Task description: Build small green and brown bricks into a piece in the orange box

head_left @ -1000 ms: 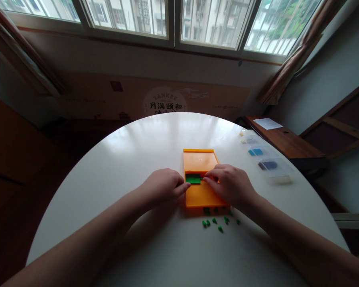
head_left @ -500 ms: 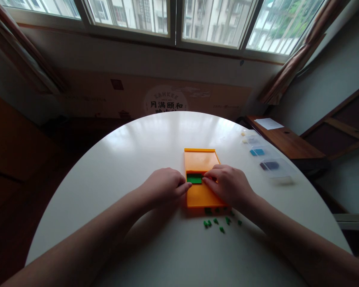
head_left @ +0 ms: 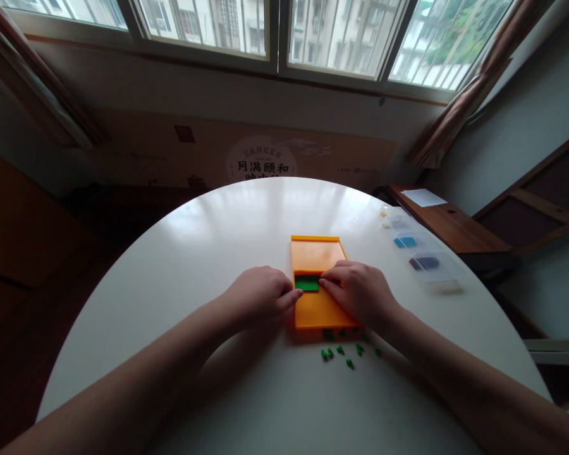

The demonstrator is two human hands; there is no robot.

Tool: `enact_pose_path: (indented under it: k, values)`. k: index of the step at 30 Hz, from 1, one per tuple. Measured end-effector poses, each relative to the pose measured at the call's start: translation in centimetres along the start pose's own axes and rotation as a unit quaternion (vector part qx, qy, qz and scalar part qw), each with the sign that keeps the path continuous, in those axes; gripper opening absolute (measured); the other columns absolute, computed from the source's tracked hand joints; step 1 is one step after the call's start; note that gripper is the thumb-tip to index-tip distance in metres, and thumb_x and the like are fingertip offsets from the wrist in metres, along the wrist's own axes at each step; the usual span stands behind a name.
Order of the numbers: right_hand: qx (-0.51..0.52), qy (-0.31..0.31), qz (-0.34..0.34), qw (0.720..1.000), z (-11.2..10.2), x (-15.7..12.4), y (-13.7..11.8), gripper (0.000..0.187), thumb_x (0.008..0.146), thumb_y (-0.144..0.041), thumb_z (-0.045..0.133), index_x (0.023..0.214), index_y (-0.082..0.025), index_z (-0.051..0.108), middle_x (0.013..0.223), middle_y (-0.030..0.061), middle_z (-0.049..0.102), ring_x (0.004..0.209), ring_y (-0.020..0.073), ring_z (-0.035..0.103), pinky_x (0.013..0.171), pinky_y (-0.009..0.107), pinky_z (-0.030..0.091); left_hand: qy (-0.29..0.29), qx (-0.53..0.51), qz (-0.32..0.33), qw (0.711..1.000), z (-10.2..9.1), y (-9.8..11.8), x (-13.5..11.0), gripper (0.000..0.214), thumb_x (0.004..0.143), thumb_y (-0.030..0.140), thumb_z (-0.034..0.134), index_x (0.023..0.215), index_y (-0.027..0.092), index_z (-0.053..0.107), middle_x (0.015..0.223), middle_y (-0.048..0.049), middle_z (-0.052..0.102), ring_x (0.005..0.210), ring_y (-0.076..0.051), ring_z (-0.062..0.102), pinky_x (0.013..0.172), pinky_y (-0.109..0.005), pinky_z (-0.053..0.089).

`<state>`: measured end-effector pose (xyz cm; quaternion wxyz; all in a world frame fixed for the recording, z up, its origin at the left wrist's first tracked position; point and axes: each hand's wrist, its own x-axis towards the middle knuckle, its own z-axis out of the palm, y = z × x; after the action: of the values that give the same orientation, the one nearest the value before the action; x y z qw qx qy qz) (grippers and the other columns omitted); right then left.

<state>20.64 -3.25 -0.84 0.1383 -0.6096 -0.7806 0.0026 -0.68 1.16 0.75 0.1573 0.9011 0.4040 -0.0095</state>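
An orange tray (head_left: 318,311) lies on the white round table, with a raised bar across its middle. Just below that bar sits a green studded block strip (head_left: 306,284). My left hand (head_left: 265,292) is at the tray's left edge, fingers curled against it and thumb tip by the strip's left end. At the strip's right end my right hand (head_left: 360,289) has thumb and forefinger pinched together; whatever is between them is too small to make out. Several loose small green pieces (head_left: 349,363) lie in front of the tray, some partly beneath its near edge.
To the right on the table (head_left: 146,284) is a clear compartment box (head_left: 439,272), holding blue pieces (head_left: 404,242) and dark pieces (head_left: 424,262). A wooden desk (head_left: 464,227) with a white paper (head_left: 424,198) stands beyond the table's right edge.
Both hands keep nearly the same place at the green strip. The right fingertips sit slightly closer against its right end. The whole view has shifted a little.
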Motion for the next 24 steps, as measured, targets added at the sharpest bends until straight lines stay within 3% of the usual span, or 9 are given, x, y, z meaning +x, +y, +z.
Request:
enact_pose_path:
  k: [9, 17, 20, 24]
  values:
    - [0.011, 0.021, -0.008, 1.000, -0.5, -0.3, 0.2, 0.020, 0.091, -0.035, 0.054, 0.089, -0.028, 0.073, 0.087, -0.0012, 0.069, 0.077, 0.0132, 0.061, 0.063, 0.024, 0.036, -0.003, 0.000, 0.004, 1.000, 0.0, 0.0, -0.1, 0.045, 0.089, 0.048, 0.038, 0.064, 0.019, 0.061, 0.070, -0.0032, 0.066, 0.060, -0.015, 0.052, 0.054, -0.027, 0.028]
    - [0.016, 0.081, 0.009, 0.997, -4.4, -1.5, 2.0, 0.021, 0.090, -0.032, 0.055, 0.090, -0.024, 0.075, 0.083, 0.0000, 0.069, 0.067, 0.0115, 0.059, 0.060, 0.024, 0.038, -0.021, -0.015, -0.004, 1.000, -0.4, -0.1, 0.0, 0.055, 0.093, 0.054, 0.027, 0.066, 0.019, 0.060, 0.073, -0.0049, 0.066, 0.065, -0.017, 0.055, 0.057, -0.027, 0.031]
    - [0.036, 0.040, -0.048, 0.997, -6.4, -2.1, 2.8, 0.018, 0.089, -0.029, 0.057, 0.092, -0.025, 0.074, 0.084, -0.0007, 0.069, 0.065, 0.0097, 0.058, 0.059, 0.023, 0.038, -0.022, -0.020, 0.000, 1.000, -0.4, -0.2, 0.0, 0.058, 0.094, 0.054, 0.023, 0.065, 0.019, 0.058, 0.071, -0.0047, 0.064, 0.065, -0.017, 0.054, 0.058, -0.027, 0.031]
    - [0.068, -0.104, -0.161, 0.979, -8.2, -2.9, 3.2, 0.018, 0.085, -0.021, 0.060, 0.095, -0.028, 0.074, 0.081, -0.0035, 0.069, 0.065, 0.0080, 0.059, 0.059, 0.021, 0.038, -0.026, -0.028, 0.000, 0.999, -0.4, -0.2, 0.1, 0.057, 0.094, 0.054, 0.025, 0.064, 0.018, 0.057, 0.070, -0.0043, 0.063, 0.063, -0.016, 0.052, 0.057, -0.026, 0.032]
